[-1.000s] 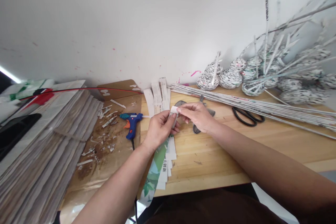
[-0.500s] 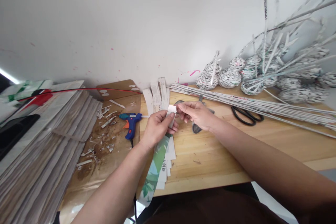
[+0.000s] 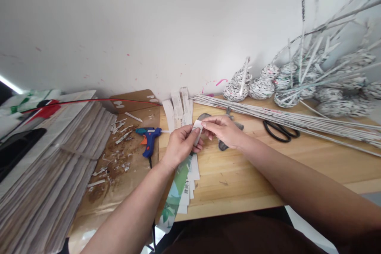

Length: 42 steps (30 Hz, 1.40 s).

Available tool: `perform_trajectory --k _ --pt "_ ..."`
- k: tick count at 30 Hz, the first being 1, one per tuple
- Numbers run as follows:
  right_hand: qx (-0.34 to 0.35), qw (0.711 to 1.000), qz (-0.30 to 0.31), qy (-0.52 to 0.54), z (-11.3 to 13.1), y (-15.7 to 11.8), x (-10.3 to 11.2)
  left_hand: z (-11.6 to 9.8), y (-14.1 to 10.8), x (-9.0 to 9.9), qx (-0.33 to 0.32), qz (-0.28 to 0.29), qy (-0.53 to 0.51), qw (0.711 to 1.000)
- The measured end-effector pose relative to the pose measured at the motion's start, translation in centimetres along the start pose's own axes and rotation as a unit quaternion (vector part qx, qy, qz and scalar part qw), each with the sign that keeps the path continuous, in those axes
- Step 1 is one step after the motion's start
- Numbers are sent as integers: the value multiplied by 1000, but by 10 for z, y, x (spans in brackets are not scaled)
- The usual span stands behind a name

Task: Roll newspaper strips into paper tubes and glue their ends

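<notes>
A long paper strip (image 3: 176, 190) with a green leaf print hangs from my hands down past the table's front edge. My left hand (image 3: 180, 145) is closed on its upper end, thumb on top, where the white end shows. With thumb and forefinger my right hand (image 3: 222, 130) pinches the right edge of that white end. Beneath the strip lie several white paper strips (image 3: 185, 196) with print, fanned out on the table. Behind my right hand is a dark grey object (image 3: 223, 145), partly hidden, whose kind I cannot make out.
A blue glue gun (image 3: 151, 139) lies to the left, beside paper scraps (image 3: 125, 166). Further left stands a tall stack of newspaper (image 3: 53, 174). Thin rolled paper sticks (image 3: 268, 115) stretch to the right, near black-handled scissors (image 3: 279, 131). Woven paper forms (image 3: 238, 85) stand along the wall.
My right thumb and forefinger have come in onto the white end of the strip, which has shifted and tilted slightly right. My left hand keeps its hold.
</notes>
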State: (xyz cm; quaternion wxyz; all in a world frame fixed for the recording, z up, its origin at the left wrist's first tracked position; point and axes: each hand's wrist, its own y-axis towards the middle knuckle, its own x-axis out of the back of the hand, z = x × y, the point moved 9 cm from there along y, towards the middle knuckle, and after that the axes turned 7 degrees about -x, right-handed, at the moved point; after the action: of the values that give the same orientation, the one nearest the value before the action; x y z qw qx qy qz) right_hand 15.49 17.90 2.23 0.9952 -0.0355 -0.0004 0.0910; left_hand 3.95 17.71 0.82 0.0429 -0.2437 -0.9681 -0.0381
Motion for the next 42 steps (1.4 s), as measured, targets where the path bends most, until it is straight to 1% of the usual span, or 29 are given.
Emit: perform_trajectory --k 3,9,14,20,25,28,33,35,38,42 --pt "-7 1000 -1 18 -3 1 0 -1 0 0 -9 0 9 1000" --pt "-23 994 -57 91 -18 6 9 -2 -1 0 -27 -17 28 999" --pt "-37 989 -80 119 -23 7 11 1 -2 -1 -19 -17 30 999" --pt "-28 988 -96 121 -19 4 10 1 -2 -2 -16 -17 29 999" --pt "-14 990 -115 84 -17 1 9 2 -3 -4 -5 -15 24 1000" --pt "-7 992 -100 82 -15 2 10 2 -2 -5 9 -8 17 1000" --pt "-4 996 1 87 -11 6 6 3 0 0 29 -10 -21 999" --pt "0 998 23 64 -11 6 5 4 0 1 35 -7 -33 999" --pt "7 999 32 35 -11 6 3 5 0 0 42 3 -38 998" --pt "19 999 20 24 -9 5 1 3 0 -2 42 4 -26 999"
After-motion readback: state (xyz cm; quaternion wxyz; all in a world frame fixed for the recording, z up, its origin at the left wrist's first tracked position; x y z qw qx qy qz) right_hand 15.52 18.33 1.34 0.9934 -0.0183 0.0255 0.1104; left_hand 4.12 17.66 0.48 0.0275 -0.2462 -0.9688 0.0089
